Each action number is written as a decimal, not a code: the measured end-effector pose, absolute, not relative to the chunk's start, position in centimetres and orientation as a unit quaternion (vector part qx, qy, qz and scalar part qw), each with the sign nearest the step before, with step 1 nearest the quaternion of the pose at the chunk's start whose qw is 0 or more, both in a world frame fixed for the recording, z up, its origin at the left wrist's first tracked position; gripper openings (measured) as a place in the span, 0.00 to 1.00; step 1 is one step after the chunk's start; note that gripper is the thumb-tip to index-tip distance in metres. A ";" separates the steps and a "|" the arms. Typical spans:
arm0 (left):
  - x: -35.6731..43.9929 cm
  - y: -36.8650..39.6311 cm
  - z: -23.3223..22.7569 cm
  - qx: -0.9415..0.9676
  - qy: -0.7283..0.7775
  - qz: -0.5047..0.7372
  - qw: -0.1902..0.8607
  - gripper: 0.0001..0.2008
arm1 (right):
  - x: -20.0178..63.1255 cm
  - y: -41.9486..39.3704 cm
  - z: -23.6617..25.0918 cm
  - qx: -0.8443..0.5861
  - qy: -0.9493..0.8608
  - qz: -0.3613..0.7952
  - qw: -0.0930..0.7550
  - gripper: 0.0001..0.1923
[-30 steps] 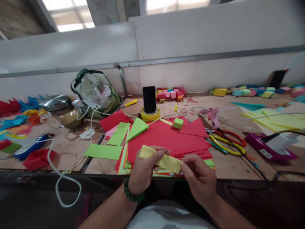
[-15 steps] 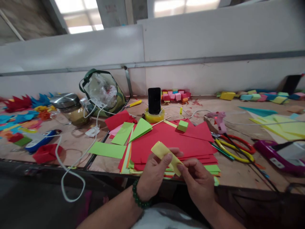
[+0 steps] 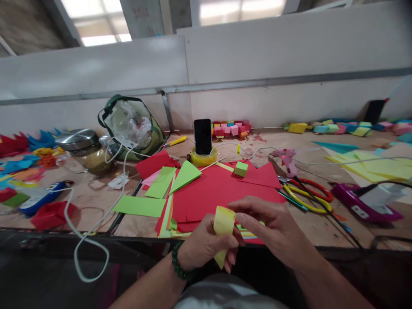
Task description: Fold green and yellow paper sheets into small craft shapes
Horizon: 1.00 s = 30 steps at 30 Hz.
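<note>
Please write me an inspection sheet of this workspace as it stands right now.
Surface: wooden bench, crowded with paper.
Job's things: yellow paper strip held upright in both hands; red sheets beneath.
Clutter: green cube, phone standing in a tape roll, glue gun, scissors, jar, bag.
Grippers: left hand grips the strip; right hand pinches its top.
Cables: white cable loops over the front edge.
Surroundings: white partition, coloured cubes along it.
</note>
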<state>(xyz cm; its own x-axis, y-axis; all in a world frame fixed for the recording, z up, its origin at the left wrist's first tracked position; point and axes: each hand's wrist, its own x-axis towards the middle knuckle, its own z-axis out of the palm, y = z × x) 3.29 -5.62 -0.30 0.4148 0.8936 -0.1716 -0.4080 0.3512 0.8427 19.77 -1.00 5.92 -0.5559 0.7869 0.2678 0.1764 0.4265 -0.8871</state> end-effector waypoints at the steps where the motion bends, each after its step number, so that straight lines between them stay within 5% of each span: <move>1: 3.2 -5.6 -0.4 0.381 0.320 0.427 0.755 0.26 | 19.7 -1.0 6.1 -0.314 -0.768 0.449 0.333 0.09; 20: 4.0 -6.2 1.0 0.471 0.443 0.420 0.637 0.16 | 18.7 -1.1 5.8 -0.366 -0.769 0.409 0.327 0.06; 30: 3.4 -6.3 -0.2 0.411 0.370 0.433 0.712 0.22 | 18.6 -0.7 5.8 -0.341 -0.774 0.455 0.280 0.13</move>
